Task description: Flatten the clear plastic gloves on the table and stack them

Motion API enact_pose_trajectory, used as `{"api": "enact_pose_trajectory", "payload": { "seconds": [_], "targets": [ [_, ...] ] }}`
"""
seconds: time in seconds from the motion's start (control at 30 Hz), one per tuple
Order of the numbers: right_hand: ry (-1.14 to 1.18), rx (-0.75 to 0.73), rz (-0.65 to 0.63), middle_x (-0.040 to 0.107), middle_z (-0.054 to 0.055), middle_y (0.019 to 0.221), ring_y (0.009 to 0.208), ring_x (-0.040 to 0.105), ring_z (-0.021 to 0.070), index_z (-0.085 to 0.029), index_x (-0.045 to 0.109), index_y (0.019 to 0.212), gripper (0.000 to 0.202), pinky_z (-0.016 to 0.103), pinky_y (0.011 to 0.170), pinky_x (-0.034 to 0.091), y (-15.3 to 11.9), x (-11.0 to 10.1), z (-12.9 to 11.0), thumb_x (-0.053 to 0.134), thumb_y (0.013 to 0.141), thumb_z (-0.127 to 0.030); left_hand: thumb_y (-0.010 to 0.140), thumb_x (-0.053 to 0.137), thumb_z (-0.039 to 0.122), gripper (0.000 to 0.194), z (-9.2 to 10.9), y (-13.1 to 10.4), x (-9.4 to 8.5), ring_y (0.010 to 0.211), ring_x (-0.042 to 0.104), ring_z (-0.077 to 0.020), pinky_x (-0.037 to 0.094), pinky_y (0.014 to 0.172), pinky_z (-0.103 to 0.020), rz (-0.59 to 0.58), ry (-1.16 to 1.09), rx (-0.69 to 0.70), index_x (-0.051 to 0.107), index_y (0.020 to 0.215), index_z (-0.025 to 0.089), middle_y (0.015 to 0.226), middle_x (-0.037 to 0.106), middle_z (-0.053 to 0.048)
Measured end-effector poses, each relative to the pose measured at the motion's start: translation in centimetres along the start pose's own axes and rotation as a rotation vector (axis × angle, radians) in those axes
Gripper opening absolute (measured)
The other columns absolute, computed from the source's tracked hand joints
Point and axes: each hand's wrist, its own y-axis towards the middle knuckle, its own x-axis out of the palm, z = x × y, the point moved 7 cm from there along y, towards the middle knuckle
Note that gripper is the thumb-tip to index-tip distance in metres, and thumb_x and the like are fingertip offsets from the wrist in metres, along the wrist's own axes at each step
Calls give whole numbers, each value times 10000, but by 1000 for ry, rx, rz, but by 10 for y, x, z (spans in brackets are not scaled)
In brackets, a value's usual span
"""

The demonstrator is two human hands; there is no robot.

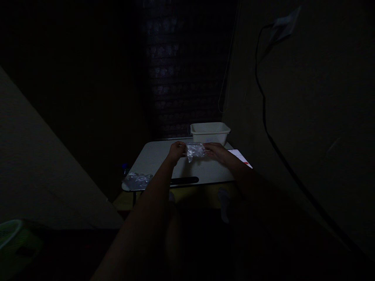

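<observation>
Between my two hands, above a small white table [158,156], a crinkled clear plastic wrapper [195,150] is stretched out. Thin pale sticks or edges show at both of its sides; what they are is too dark to tell. My left hand [177,151] is closed on the wrapper's left end. Its right end is pinched in my right hand [215,150]. Behind my right hand stands a white plastic basin [210,134] at the table's far edge.
More crumpled clear plastic [137,180] lies at the table's near left corner. A lit phone or tablet [240,157] is at the right edge. A black cable [264,109] runs down the right wall from an outlet [284,25]. A green basket [17,242] stands at lower left.
</observation>
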Motion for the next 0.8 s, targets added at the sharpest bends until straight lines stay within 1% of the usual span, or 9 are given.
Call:
{"api": "enact_pose_trajectory", "payload": {
  "seconds": [0.07, 0.17, 0.3, 0.37, 0.47, 0.53, 0.6, 0.7, 0.8],
  "targets": [
    [66, 20, -14, 636, 53, 818, 711, 583, 121, -155, 577, 782, 205, 207, 609, 442, -2, 2, 0, 517, 671, -316, 693, 429, 105, 56, -1, 0, 2, 444, 470, -43, 434, 502, -213, -7, -31, -11, 424, 670, 157, 557, 472, 46],
    [91, 43, 26, 627, 28, 711, 650, 573, 111, -159, 564, 676, 128, 212, 589, 436, -5, 3, -2, 553, 640, -281, 705, 414, 100, 65, 0, 0, 5, 443, 473, -42, 435, 495, -208, -16, -79, -6, 423, 671, 155, 563, 473, 41],
    [128, 30, 45, 603, 3, 622, 592, 555, 106, -164, 550, 633, 87, 214, 562, 425, -4, 10, -7, 558, 625, -250, 720, 420, 113, 52, 4, -2, 11, 444, 477, -39, 440, 502, -206, -41, -107, -17, 434, 688, 151, 570, 486, 38],
    [162, 8, 66, 584, -6, 566, 552, 543, 106, -162, 540, 600, 57, 215, 541, 418, -2, 11, -10, 559, 608, -215, 736, 438, 168, 35, 7, -4, 14, 467, 492, -47, 446, 511, -210, -63, -115, -25, 455, 711, 150, 582, 504, 30],
    [203, -7, 124, 548, -23, 505, 488, 513, 98, -160, 525, 561, 57, 212, 505, 400, -2, 10, -10, 575, 565, -187, 731, 488, 309, 167, 5, -7, 21, 502, 522, -75, 447, 500, -226, -127, -99, -68, 492, 729, 142, 604, 536, 6],
    [230, -27, 137, 538, -31, 502, 474, 502, 94, -162, 522, 565, 75, 212, 495, 392, -1, 10, -12, 579, 557, -210, 691, 547, 319, 194, 1, -8, 25, 485, 527, -87, 437, 484, -228, -158, -78, -109, 504, 688, 129, 570, 537, 2],
    [231, -63, 169, 521, -36, 493, 464, 489, 93, -167, 508, 554, 135, 214, 484, 382, 0, 8, -14, 564, 582, -287, 659, 587, 260, 166, -3, -7, 28, 452, 519, -87, 431, 481, -229, -153, -79, -136, 499, 632, 121, 516, 523, 9],
    [98, -124, 310, 446, -48, 425, 418, 435, 89, -181, 438, 463, 292, 217, 449, 342, 1, -2, -18, 488, 638, -410, 650, 586, 197, 127, -5, -7, 30, 428, 507, -81, 436, 502, -240, -137, -131, -141, 495, 609, 120, 484, 509, 19],
    [-170, -223, 481, 350, -58, 360, 393, 370, 84, -198, 337, 374, 384, 219, 431, 285, 0, -11, -29, 439, 670, -420, 667, 562, 223, 130, -3, -7, 33, 441, 503, -80, 437, 511, -242, -145, -167, -132, 495, 616, 124, 502, 512, 16]
  ]
}}
